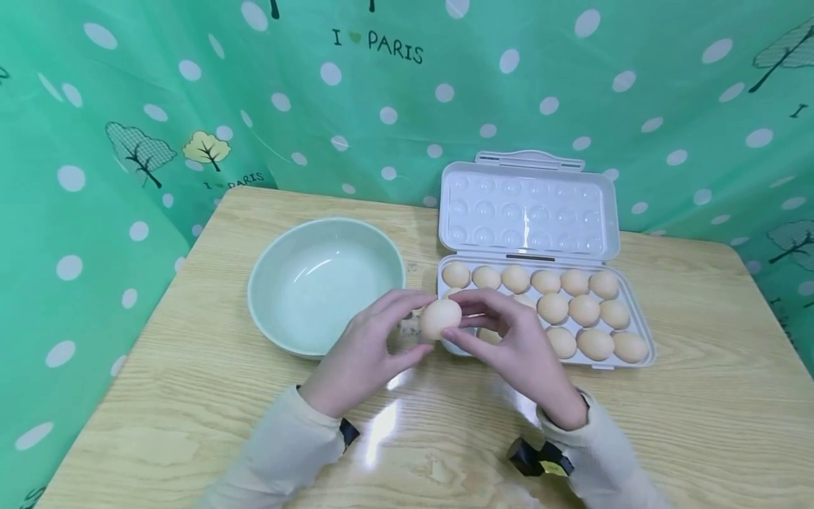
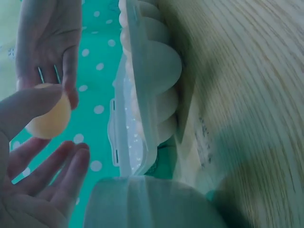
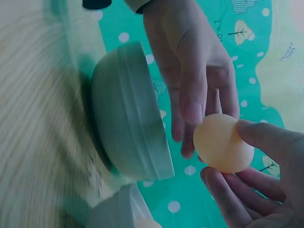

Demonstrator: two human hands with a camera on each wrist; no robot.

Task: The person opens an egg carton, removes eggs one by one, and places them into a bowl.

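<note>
A pale brown egg (image 1: 440, 319) is held up above the table between both hands. My right hand (image 1: 509, 332) pinches it, the thumb on the near side and fingertips on the far side; the right wrist view shows this thumb pressed to the egg (image 3: 223, 143). On the other side, my left hand (image 1: 372, 343) has thumb and forefinger spread around the egg, wider than the shell. Whether its fingertips touch the egg cannot be told. Behind my right hand lies an open egg carton (image 1: 645, 339) with rows of eggs (image 1: 596, 344), some hidden by that hand.
A light green bowl (image 1: 324, 283) stands left of the carton, just beyond my left hand, with no contents visible. The carton's clear lid (image 1: 528, 212) leans back toward the green dotted curtain (image 1: 381, 92). Everything stands on a wooden table (image 1: 699, 396).
</note>
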